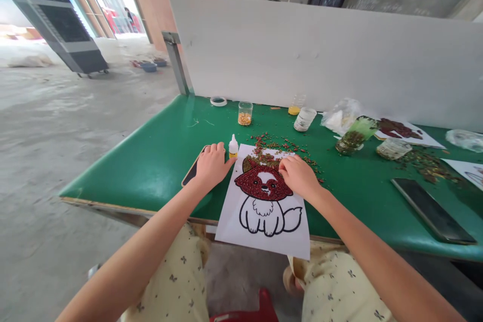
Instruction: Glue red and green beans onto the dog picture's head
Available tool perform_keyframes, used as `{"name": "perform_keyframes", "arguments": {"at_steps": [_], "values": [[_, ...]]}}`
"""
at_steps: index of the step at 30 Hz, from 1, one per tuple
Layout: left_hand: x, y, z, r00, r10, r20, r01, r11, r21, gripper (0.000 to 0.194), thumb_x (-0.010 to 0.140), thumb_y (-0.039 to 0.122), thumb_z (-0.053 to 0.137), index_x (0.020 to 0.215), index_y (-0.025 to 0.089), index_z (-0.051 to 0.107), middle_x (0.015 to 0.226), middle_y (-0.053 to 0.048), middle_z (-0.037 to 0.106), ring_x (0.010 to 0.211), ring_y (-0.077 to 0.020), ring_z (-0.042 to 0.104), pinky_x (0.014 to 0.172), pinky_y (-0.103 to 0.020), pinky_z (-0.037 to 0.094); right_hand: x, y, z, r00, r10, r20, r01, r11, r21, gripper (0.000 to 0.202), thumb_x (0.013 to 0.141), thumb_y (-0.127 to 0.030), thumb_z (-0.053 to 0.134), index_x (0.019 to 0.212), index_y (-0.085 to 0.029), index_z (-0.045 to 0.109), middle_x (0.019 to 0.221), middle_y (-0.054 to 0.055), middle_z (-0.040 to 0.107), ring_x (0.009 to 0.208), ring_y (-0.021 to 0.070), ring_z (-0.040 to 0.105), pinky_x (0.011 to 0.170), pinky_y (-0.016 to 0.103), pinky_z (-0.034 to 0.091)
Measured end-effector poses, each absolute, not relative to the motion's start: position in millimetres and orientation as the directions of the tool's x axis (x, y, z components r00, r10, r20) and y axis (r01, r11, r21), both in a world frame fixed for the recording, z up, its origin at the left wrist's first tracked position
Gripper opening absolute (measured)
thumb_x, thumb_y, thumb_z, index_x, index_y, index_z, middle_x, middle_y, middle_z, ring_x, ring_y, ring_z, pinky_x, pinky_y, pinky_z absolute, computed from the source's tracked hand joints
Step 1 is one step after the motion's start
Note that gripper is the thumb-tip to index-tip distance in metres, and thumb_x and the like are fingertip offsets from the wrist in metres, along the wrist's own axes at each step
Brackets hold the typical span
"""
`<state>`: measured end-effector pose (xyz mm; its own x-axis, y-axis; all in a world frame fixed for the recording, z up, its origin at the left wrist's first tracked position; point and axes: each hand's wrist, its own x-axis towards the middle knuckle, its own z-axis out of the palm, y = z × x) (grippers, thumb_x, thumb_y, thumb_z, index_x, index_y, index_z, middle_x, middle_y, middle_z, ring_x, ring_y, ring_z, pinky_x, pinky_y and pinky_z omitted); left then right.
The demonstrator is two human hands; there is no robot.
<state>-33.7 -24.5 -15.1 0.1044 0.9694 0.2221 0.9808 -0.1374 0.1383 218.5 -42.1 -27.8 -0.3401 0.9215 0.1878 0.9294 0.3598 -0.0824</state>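
Forearms [151,246] w/ pic [263,209] btwn hands [212,165] [300,175]

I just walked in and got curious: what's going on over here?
A person is working on a paper with an outlined animal on a green table. Its head is mostly covered in dark red seeds, while its body and tail are bare outline. The right hand is at the ear on the right of the picture; whether it pinches a seed can't be told. The left hand lies beside a small bottle. Loose seeds lie scattered beyond the head.
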Motion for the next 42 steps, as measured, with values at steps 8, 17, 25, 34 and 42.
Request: {"name": "perform_keyframes", "arguments": {"at_steps": [8,17,25,34,42], "values": [[-30,7,-33,0.138,0.965,0.225,0.911,-0.213,0.352,0.042,0.078,0.051,0.053,0.100,0.016,0.057,0.096,-0.010,0.064,0.098,-0.0273,0.053,0.082,-0.035,0.039,237,-64,-14,-0.444,0.871,0.209,0.821,0.489,-0.295,0.009,0.084,-0.018,0.053,0.076,-0.020,0.057,0.085,0.003,0.060,0.086,0.0184,0.049,0.076,0.029,0.038],[-30,8,-35,0.122,0.962,0.245,0.912,-0.206,0.355,0.030,0.078,0.046,0.056,0.067,0.019,0.052,0.075,-0.006,0.060,0.084,-0.0232,0.053,0.075,-0.033,0.039,202,-66,-8,-0.688,0.715,0.129,0.690,0.698,-0.192,0.015,0.084,-0.015,0.055,0.074,-0.020,0.065,0.083,0.004,0.058,0.086,0.0170,0.047,0.072,0.028,0.036],[-33,10,-37,0.147,0.959,0.243,0.918,-0.224,0.327,0.033,0.079,0.049,0.052,0.067,0.019,0.051,0.075,-0.006,0.060,0.084,-0.0233,0.051,0.078,-0.034,0.038,202,-59,-6,-0.717,0.697,0.022,0.678,0.704,-0.211,0.018,0.082,-0.012,0.056,0.073,-0.021,0.069,0.078,0.003,0.060,0.083,0.0163,0.048,0.066,0.027,0.034],[-33,10,-35,0.150,0.959,0.240,0.911,-0.229,0.343,0.033,0.079,0.049,0.053,0.068,0.018,0.053,0.077,-0.006,0.059,0.085,-0.0237,0.050,0.076,-0.033,0.037,201,-56,-2,-0.726,0.686,0.048,0.660,0.715,-0.230,0.017,0.084,-0.012,0.054,0.073,-0.020,0.064,0.078,0.002,0.059,0.083,0.0164,0.048,0.071,0.028,0.035],[-34,14,-39,0.160,0.959,0.233,0.911,-0.235,0.340,0.034,0.079,0.050,0.053,0.068,0.018,0.053,0.075,-0.006,0.057,0.084,-0.0236,0.050,0.076,-0.033,0.037,201,-57,-11,-0.746,0.666,0.002,0.653,0.731,-0.197,0.015,0.085,-0.011,0.051,0.075,-0.019,0.060,0.080,0.003,0.056,0.081,0.0165,0.046,0.066,0.028,0.033]]}}
